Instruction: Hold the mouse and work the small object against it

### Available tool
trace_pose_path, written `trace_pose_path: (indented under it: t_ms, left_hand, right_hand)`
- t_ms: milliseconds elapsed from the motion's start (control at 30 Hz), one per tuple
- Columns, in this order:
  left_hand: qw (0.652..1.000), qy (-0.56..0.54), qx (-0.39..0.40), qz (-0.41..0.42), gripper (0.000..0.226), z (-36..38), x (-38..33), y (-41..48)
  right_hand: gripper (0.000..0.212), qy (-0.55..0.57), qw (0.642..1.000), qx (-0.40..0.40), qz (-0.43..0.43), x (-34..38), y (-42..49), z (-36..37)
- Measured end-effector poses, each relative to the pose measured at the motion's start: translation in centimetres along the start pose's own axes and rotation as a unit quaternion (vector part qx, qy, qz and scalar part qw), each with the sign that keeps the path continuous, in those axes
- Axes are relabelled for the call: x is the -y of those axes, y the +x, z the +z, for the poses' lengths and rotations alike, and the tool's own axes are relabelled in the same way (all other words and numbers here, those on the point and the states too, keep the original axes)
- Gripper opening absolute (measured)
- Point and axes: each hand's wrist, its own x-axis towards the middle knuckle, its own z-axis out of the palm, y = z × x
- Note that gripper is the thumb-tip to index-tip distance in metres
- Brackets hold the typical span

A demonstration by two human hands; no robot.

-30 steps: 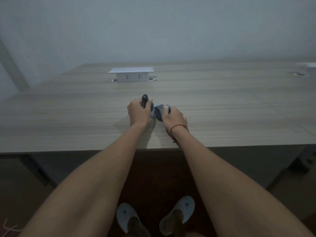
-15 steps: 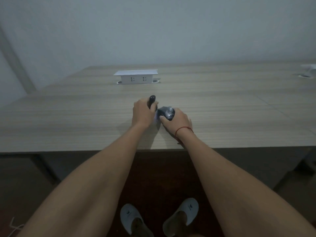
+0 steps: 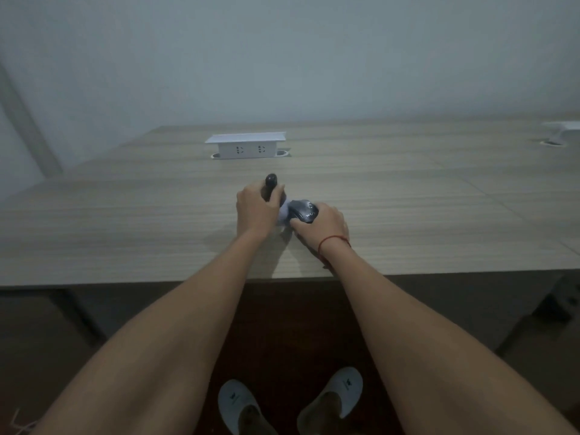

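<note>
I am looking down at a wide wooden table (image 3: 125,233) running under a pale wall, with a white socket box (image 3: 246,146) standing at about twelve o'clock from my hands and a second white fitting (image 3: 561,130) far off at two o'clock. Both hands are working close together near the table's near edge. My left hand (image 3: 255,211) is curling around a dark upright handle (image 3: 270,183), whose long axis is pointing up and slightly away toward twelve o'clock. My right hand (image 3: 323,226) is gripping a dark computer mouse (image 3: 303,211), tilted on its side, lying at three o'clock from the handle and almost touching it; something pale (image 3: 284,215) is sitting between them. White lettering is showing on the mouse, but I cannot read it. White slippers (image 3: 342,390) are showing below at six o'clock.
</note>
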Motion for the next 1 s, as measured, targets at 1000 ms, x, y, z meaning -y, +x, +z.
trace_pose_path:
  t_ms: [1000]
  left_hand:
    - [0.998, -0.005, 0.059, -0.001, 0.023, -0.3, -1.0, 1.4]
  right_hand:
    - [0.056, 0.063, 0.979, 0.187, -0.06, -2.7, 1.8, -4.0]
